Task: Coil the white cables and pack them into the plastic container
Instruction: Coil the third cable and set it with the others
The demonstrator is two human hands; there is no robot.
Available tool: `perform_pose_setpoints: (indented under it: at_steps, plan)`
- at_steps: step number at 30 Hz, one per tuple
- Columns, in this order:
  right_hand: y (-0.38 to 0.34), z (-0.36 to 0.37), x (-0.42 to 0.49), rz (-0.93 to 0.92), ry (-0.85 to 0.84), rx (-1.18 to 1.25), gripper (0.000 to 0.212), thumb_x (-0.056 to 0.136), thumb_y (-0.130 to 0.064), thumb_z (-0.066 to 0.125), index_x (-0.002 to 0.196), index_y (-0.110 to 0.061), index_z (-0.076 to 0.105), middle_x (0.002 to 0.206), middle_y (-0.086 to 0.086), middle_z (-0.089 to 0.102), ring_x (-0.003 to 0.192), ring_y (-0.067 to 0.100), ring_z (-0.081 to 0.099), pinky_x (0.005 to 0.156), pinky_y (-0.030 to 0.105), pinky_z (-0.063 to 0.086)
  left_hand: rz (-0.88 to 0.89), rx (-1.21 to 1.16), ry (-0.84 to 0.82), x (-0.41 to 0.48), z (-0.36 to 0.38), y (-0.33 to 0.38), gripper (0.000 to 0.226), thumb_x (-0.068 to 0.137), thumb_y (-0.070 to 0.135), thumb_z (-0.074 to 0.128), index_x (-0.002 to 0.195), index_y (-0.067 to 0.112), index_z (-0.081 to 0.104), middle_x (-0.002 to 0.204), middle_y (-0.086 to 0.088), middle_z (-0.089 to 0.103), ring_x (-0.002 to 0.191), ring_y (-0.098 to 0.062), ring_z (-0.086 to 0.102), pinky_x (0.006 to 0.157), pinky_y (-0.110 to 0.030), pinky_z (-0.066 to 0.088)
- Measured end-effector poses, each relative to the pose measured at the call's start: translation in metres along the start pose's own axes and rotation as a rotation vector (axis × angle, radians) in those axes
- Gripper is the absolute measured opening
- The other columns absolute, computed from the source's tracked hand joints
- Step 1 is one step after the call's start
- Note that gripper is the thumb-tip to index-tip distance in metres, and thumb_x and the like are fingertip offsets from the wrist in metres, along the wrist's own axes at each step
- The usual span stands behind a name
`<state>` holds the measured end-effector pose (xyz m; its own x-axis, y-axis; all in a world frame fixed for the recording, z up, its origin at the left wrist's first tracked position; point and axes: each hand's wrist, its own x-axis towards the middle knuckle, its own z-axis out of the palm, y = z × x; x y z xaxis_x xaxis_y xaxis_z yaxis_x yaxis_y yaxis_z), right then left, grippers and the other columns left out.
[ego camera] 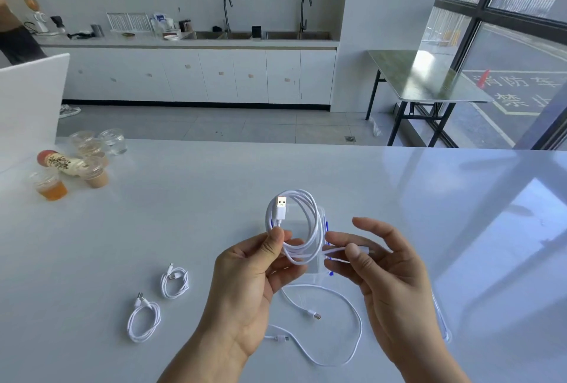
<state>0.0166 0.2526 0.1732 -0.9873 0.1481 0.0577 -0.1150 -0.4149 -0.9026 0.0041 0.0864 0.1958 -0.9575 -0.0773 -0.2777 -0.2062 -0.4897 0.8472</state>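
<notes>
My left hand (254, 278) pinches a coiled white cable (302, 223) above the table, its USB plug pointing up. My right hand (383, 272) pinches the cable's other end between thumb and forefinger, just right of the coil. Behind the coil stands the clear plastic container (310, 267) with blue clips, mostly hidden by the cable and my hands. Two coiled white cables (174, 283) (143, 318) lie on the table to the left. An uncoiled white cable (340, 327) lies loose on the table below my hands.
Several plastic cups with drinks (52, 187) and a lying bottle (59, 163) sit at the white table's far left. A white board (30, 97) stands at the left edge. A clear lid or bag (441, 318) lies to the right of my right hand.
</notes>
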Motion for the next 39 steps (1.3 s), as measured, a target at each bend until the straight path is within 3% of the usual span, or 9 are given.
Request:
perform_pose_setpoints:
  at_steps: [2,4,9,13,20,28,33,37,39]
  plan:
    - [0.000,-0.001,-0.001,0.008,0.015,-0.005,0.057,0.060,-0.039,0.091,0.105,-0.013,0.066,0.095,0.028,0.074,0.073,0.035,0.070,0.064,0.034,0.058,-0.004,-0.029,0.009,0.000,0.000,0.001,0.025,0.075,0.022,0.067,0.084,-0.001,0.072,0.078,-0.017,0.075,0.063,-0.022,0.071,0.058,-0.032,0.060]
    - [0.001,-0.004,0.000,0.031,0.056,0.042,0.061,0.060,-0.030,0.090,0.108,-0.006,0.061,0.089,0.029,0.074,0.062,0.028,0.066,0.056,0.029,0.056,0.000,-0.022,0.010,0.000,0.000,0.001,0.025,0.075,0.022,0.067,0.084,-0.001,0.072,0.078,-0.017,0.075,0.063,-0.022,0.070,0.057,-0.031,0.060]
    - [-0.002,-0.006,0.007,0.191,0.011,0.311,0.037,0.072,0.005,0.065,0.107,-0.002,0.058,0.092,0.026,0.074,0.062,0.021,0.069,0.062,0.024,0.061,0.020,0.059,0.000,-0.003,-0.001,-0.004,0.023,0.072,0.020,0.069,0.078,-0.001,0.075,0.075,-0.019,0.074,0.061,-0.023,0.070,0.056,-0.031,0.059]
    - [0.003,-0.004,0.018,0.295,-0.040,0.192,0.029,0.079,0.002,0.067,0.108,-0.003,0.061,0.086,0.017,0.074,0.059,0.021,0.062,0.048,0.027,0.050,0.018,0.141,-0.071,-0.005,0.001,-0.006,0.025,0.069,0.021,0.070,0.079,-0.001,0.077,0.074,-0.020,0.073,0.061,-0.025,0.069,0.055,-0.031,0.058]
    - [0.004,-0.005,0.027,0.404,-0.361,-0.060,0.011,0.082,-0.006,0.072,0.090,0.002,0.074,0.077,0.017,0.068,0.064,0.024,0.057,0.057,0.029,0.045,0.027,0.247,-0.178,-0.012,0.002,-0.005,0.025,0.074,0.024,0.068,0.086,0.005,0.080,0.088,-0.022,0.077,0.073,-0.033,0.074,0.065,-0.037,0.060]
    - [0.015,-0.012,0.029,0.389,-0.373,0.069,0.047,0.077,0.009,0.074,0.114,0.017,0.046,0.107,0.035,0.050,0.096,0.045,0.037,0.084,0.053,0.025,0.018,0.219,-0.155,-0.013,0.003,-0.004,0.021,0.070,0.021,0.069,0.074,0.004,0.080,0.074,-0.020,0.075,0.060,-0.027,0.070,0.059,-0.035,0.060]
    - [0.007,-0.013,0.025,0.330,-0.363,0.106,0.029,0.077,0.004,0.072,0.103,-0.002,0.061,0.081,0.021,0.063,0.065,0.030,0.053,0.058,0.033,0.042,0.007,0.233,-0.113,-0.012,0.000,-0.008,0.023,0.070,0.021,0.071,0.076,-0.001,0.078,0.075,-0.025,0.073,0.062,-0.030,0.070,0.058,-0.035,0.059]
    - [0.004,-0.009,0.020,0.304,-0.287,0.165,0.026,0.084,-0.018,0.068,0.109,-0.013,0.068,0.091,0.019,0.068,0.073,0.029,0.059,0.067,0.040,0.043,0.036,0.336,-0.069,-0.011,-0.003,-0.013,0.015,0.081,0.014,0.071,0.078,0.001,0.079,0.077,-0.026,0.074,0.061,-0.028,0.069,0.057,-0.035,0.059]
    - [0.001,-0.010,0.017,0.281,-0.311,0.155,0.047,0.083,-0.037,0.074,0.123,-0.014,0.063,0.099,0.025,0.067,0.083,0.034,0.061,0.072,0.044,0.046,0.049,0.367,-0.054,-0.010,-0.004,-0.014,0.015,0.085,0.013,0.070,0.079,0.003,0.079,0.077,-0.025,0.074,0.060,-0.028,0.068,0.058,-0.037,0.060]
